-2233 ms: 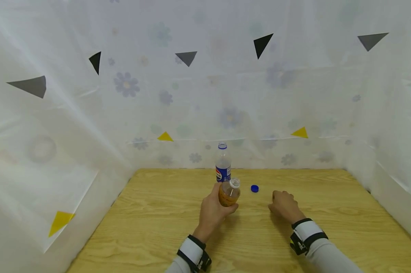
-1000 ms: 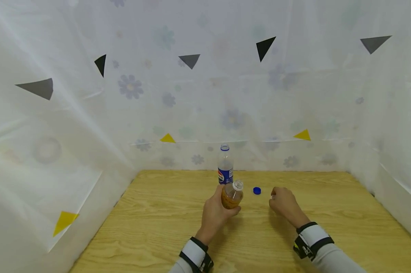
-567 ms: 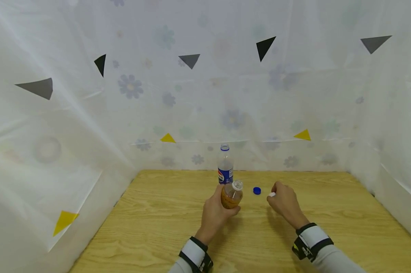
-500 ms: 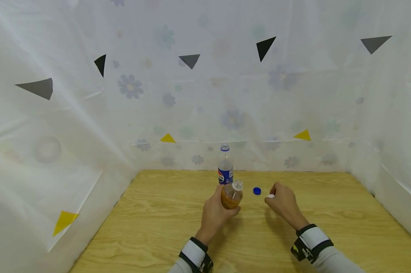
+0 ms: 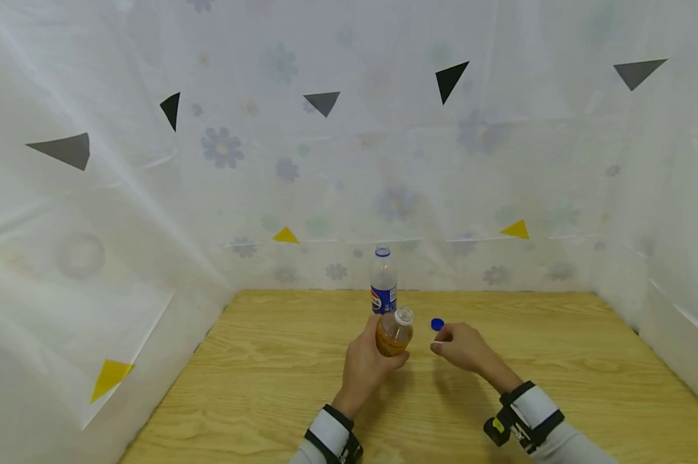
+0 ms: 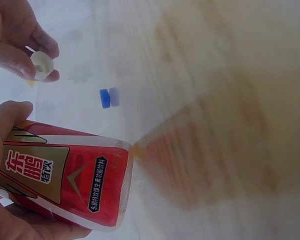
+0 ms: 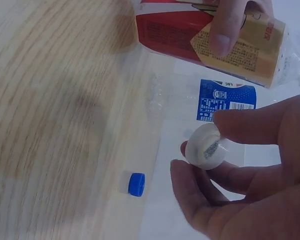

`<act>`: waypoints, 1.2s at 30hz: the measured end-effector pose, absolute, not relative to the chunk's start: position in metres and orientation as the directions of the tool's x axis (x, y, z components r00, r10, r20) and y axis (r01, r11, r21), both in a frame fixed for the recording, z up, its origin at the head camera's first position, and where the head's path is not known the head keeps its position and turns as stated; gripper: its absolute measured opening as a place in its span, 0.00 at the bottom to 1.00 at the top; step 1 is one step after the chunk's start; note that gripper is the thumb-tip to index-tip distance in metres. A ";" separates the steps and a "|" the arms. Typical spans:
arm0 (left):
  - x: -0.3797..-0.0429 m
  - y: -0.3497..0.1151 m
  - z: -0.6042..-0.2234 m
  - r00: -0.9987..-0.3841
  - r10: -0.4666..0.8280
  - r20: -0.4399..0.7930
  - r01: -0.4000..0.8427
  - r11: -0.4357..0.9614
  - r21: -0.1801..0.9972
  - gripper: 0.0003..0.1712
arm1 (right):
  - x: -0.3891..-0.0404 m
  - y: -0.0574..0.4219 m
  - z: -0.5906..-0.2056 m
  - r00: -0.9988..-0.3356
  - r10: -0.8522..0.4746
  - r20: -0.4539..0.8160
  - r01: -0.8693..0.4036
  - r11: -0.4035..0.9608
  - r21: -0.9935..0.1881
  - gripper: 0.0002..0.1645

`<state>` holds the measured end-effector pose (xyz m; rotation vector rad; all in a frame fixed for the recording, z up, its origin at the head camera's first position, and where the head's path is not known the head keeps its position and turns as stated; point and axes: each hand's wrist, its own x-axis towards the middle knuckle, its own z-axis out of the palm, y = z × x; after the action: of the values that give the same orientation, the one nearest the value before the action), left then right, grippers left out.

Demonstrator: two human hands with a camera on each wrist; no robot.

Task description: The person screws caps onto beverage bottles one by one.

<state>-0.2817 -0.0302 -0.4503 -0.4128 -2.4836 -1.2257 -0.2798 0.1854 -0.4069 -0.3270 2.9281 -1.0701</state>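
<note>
Cap (image 7: pixel 205 147), white, pinched in my right hand (image 5: pixel 462 348), has moved nearer the open Dongpeng bottle (image 6: pixel 85 175) my left hand (image 5: pixel 363 367) grips: less travel between them.

One red-and-gold bottle (image 5: pixel 395 336) and one blue-labelled bottle (image 5: pixel 383 294) make two bottles; one white cap (image 7: pixel 207 147) and one blue cap (image 5: pixel 437 324) make two caps, with one counter (image 5: pixel 267 386). There are two grips, one left-hand grip (image 5: pixel 364 368) and one right-hand grip (image 5: pixel 466 349), and two wrist bands (image 5: pixel 329 430) (image 5: pixel 533 408). Triangles number eight: three grey triangles (image 5: pixel 70 149) (image 5: pixel 323 103) (image 5: pixel 635 73), two black triangles (image 5: pixel 171 110) (image 5: pixel 450 81) and three yellow triangles (image 5: pixel 285 236) (image 5: pixel 517 230) (image 5: pixel 108 379).
</note>
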 end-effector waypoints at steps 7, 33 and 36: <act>-0.280 -0.029 -0.449 -0.893 0.106 0.437 0.410 0.592 0.694 0.45 | -0.277 0.184 -0.405 -0.983 -0.156 0.094 -0.179 0.748 -0.639 0.15; -0.280 -0.027 -0.450 -0.871 0.134 0.473 0.442 0.634 0.635 0.44 | -0.253 0.139 -0.347 -0.847 -0.171 0.504 -0.488 0.626 -0.608 0.15; -0.280 -0.027 -0.450 -0.867 0.135 0.479 0.448 0.630 0.634 0.44 | -0.253 0.140 -0.347 -0.843 -0.182 0.506 -0.494 0.634 -0.595 0.15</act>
<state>-0.2799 -0.0266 -0.4502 -0.4637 -2.4662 -1.1118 -0.2533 0.1395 -0.3474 -0.6958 3.1952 -1.3879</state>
